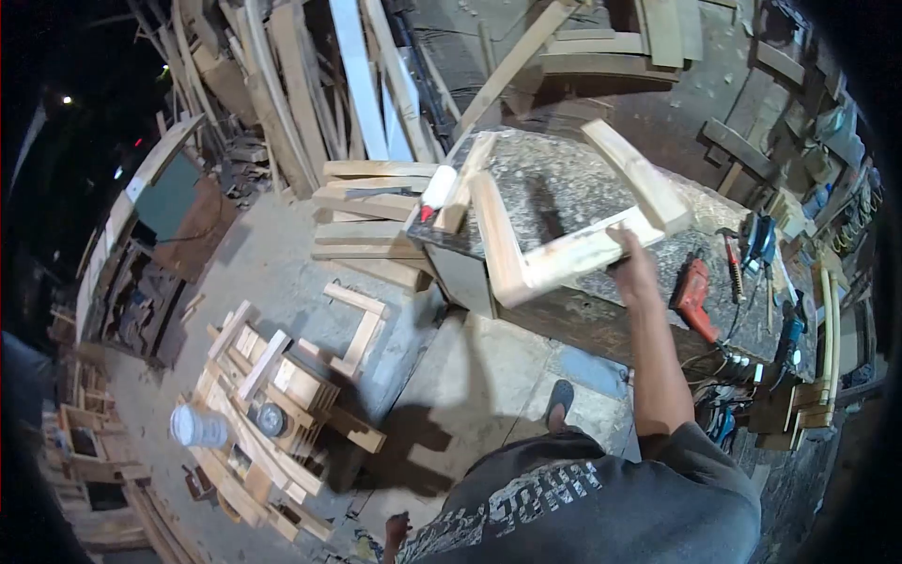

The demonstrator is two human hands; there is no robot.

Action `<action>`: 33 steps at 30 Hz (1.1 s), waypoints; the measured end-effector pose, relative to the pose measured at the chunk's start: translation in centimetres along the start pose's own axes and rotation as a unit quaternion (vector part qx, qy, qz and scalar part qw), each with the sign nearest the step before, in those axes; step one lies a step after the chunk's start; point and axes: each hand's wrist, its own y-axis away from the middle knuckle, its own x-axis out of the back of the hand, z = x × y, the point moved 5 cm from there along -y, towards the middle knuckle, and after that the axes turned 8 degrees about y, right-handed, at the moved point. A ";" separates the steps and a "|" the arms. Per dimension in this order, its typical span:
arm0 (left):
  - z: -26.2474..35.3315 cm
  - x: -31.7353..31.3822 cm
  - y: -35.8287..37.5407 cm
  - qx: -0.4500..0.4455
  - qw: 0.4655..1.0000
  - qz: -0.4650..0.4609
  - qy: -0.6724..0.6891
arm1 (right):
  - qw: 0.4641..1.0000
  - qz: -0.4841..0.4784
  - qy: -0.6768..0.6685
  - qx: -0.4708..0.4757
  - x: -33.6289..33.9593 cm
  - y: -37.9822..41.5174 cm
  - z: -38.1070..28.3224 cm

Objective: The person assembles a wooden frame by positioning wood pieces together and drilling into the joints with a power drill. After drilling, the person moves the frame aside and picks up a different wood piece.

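While the right hand [631, 256] grips the near rail of a wooden frame [564, 258] lying on the workbench [564, 188], a red drill [693, 299] sits just right of it. The left hand [396, 531] hangs low, its grip unclear.

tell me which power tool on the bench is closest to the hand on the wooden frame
The red drill, lying on the workbench just right of the right hand gripping the wooden frame. The blue tools lie farther right, near the bench's edge.
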 end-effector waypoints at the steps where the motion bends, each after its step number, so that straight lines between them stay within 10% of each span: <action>1: 2.5 -1.0 -0.6 0.012 1.000 0.016 -0.007 | 1.000 0.011 -0.018 -0.024 2.1 -2.6 2.7; 7: 25.5 -16.6 0.9 -0.335 0.929 0.004 -0.160 | 0.958 0.045 -0.266 -0.097 7.7 -9.0 11.3; 8: 25.4 -18.0 -6.1 -0.340 0.930 -0.033 -0.133 | 0.947 0.037 -0.297 -0.116 8.4 -9.7 13.0; 15: 44.1 -34.3 7.1 -0.391 0.865 -0.102 -0.298 | 0.944 0.071 -0.252 -0.203 11.8 -7.7 19.4; 18: 45.6 -35.9 0.8 -0.490 0.739 -0.151 -0.436 | 0.950 0.066 -0.188 -0.242 13.2 -5.1 20.3; 22: 49.1 -38.3 -3.5 -0.546 0.725 -0.152 -0.393 | 0.904 0.056 -0.043 -0.421 16.2 -0.7 20.8; 24: 54.0 -41.0 0.3 -0.457 0.812 -0.190 -0.309 | 0.910 -0.030 0.128 -0.392 16.1 0.8 15.8; 27: 57.9 -45.8 2.7 -0.465 0.809 -0.245 -0.264 | 0.935 0.110 0.331 -0.064 21.7 -0.8 7.9; 28: 58.5 -47.5 2.7 -0.374 0.861 -0.276 -0.205 | 0.891 0.176 0.407 0.091 25.2 -1.8 6.3; 32: 59.8 -53.9 6.4 -0.222 0.914 -0.280 -0.194 | 0.620 0.313 0.718 0.055 28.6 -1.9 -0.9; 33: 59.3 -55.4 7.0 -0.242 0.910 -0.279 -0.188 | 0.619 0.314 0.718 0.053 29.2 -1.9 -1.1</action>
